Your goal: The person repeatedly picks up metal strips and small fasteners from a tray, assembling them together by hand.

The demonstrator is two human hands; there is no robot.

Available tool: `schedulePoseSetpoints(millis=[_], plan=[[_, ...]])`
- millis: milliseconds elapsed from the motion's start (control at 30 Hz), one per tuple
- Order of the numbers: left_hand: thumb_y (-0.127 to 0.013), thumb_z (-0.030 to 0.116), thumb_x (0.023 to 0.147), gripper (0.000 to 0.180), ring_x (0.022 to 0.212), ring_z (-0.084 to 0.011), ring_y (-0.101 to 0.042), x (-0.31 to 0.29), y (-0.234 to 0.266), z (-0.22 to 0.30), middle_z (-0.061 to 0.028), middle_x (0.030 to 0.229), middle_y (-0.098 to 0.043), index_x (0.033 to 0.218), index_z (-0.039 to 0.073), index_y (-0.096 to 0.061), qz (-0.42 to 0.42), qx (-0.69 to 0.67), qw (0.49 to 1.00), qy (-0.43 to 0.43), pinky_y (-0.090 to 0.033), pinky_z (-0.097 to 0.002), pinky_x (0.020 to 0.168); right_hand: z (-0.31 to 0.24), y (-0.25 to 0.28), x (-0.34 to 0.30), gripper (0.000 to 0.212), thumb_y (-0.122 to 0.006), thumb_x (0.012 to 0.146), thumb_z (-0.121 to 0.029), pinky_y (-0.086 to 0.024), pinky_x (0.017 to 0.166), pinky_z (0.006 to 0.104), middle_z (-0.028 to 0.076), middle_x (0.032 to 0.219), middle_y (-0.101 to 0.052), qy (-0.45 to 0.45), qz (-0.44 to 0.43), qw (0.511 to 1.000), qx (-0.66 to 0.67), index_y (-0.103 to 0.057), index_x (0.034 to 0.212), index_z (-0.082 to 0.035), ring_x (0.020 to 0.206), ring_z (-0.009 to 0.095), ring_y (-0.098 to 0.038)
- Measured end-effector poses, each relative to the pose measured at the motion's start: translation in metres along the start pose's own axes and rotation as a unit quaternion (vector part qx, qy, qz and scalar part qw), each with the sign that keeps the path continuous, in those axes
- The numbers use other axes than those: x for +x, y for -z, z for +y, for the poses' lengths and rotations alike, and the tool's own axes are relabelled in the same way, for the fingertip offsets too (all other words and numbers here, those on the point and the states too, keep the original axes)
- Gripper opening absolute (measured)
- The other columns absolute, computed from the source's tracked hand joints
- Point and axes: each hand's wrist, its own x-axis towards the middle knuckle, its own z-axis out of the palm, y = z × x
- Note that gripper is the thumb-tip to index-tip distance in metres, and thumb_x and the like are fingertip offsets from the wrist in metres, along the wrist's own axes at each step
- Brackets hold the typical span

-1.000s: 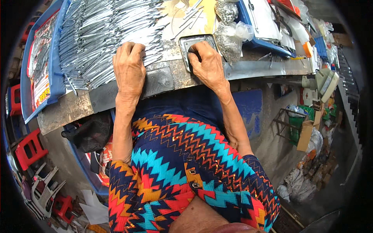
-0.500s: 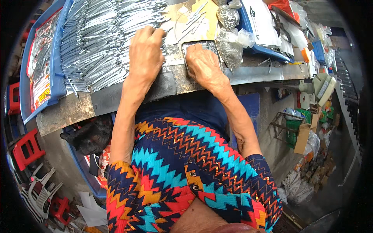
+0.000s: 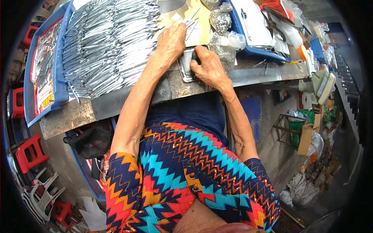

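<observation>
Bright glare across the metal strips (image 3: 134,35); dark, warped edges

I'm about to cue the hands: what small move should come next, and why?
Perhaps ease the left hand toward the loose thin strips on the yellow sheet: it is right beside them, while the right hand covers part of the small tray.

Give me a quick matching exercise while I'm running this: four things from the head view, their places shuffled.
1. left hand
2. right hand
3. metal strips
4. cardboard box

A. low at the picture's right
B. over the small tray
C. spread along the table, left of both hands
D. over the yellow sheet

Pairs: 1-D, 2-B, 3-C, 4-A
</observation>
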Motion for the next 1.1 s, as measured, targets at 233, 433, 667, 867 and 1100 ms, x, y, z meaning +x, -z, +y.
schedulePoseSetpoints(millis=[233, 433, 667, 867, 1100], plan=[[-0.054, 0.007, 0.073, 0.023, 0.076, -0.0371, -0.059, -0.005, 0.012, -0.005, -0.0253, 0.081, -0.06, 0.093, -0.006, -0.055, 0.035, -0.054, 0.998, 0.008, -0.046, -0.0413, 0.069, -0.008, 0.009, -0.008, 0.013, -0.06, 0.072, 0.002, -0.043, 0.052, 0.0232, 0.004, 0.069, -0.055, -0.211, 0.059, 0.915, 0.338, -0.053, 0.083, 0.006, 0.063, 0.006, -0.052], [-0.061, 0.013, 0.079, 0.021, 0.071, -0.0095, -0.052, -0.027, 0.058, 0.014, -0.0026, 0.081, -0.062, 0.095, 0.0, -0.065, 0.008, -0.452, 0.882, 0.136, -0.041, -0.0229, 0.066, -0.014, 0.012, -0.012, 0.011, -0.059, 0.075, 0.001, -0.04, 0.05, 0.0181, 0.002, 0.069, -0.056, -0.232, 0.107, 0.834, 0.49, -0.056, 0.085, 0.004, 0.058, 0.005, -0.049], [-0.061, 0.014, 0.082, 0.023, 0.066, -0.007, -0.05, -0.06, 0.079, 0.022, -0.003, 0.071, -0.058, 0.099, -0.002, -0.061, -0.023, -0.592, 0.793, 0.144, -0.037, -0.0192, 0.057, -0.027, 0.005, -0.009, 0.013, -0.059, 0.08, -0.003, -0.04, 0.049, 0.018, 0.002, 0.067, -0.055, -0.22, 0.113, 0.753, 0.61, -0.058, 0.09, 0.005, 0.057, 0.006, -0.05], [-0.055, 0.013, 0.086, 0.022, 0.07, -0.0139, -0.057, -0.085, 0.07, 0.029, -0.0109, 0.084, -0.061, 0.098, -0.005, -0.058, -0.044, -0.685, 0.719, 0.11, -0.048, -0.023, 0.067, -0.024, -0.004, -0.011, 0.017, -0.059, 0.084, -0.008, -0.042, 0.049, 0.0191, 0.003, 0.07, -0.056, -0.202, 0.143, 0.695, 0.675, -0.056, 0.094, 0.005, 0.057, 0.008, -0.052], [-0.06, 0.007, 0.083, 0.017, 0.063, -0.0131, -0.059, -0.099, 0.051, 0.037, -0.0107, 0.077, -0.062, 0.095, -0.002, -0.053, -0.096, -0.662, 0.722, 0.178, -0.048, -0.0224, 0.058, -0.025, -0.012, -0.007, 0.015, -0.058, 0.086, -0.009, -0.042, 0.049, 0.019, 0.004, 0.072, -0.057, -0.191, 0.16, 0.711, 0.658, -0.055, 0.094, 0.003, 0.057, 0.009, -0.052]])
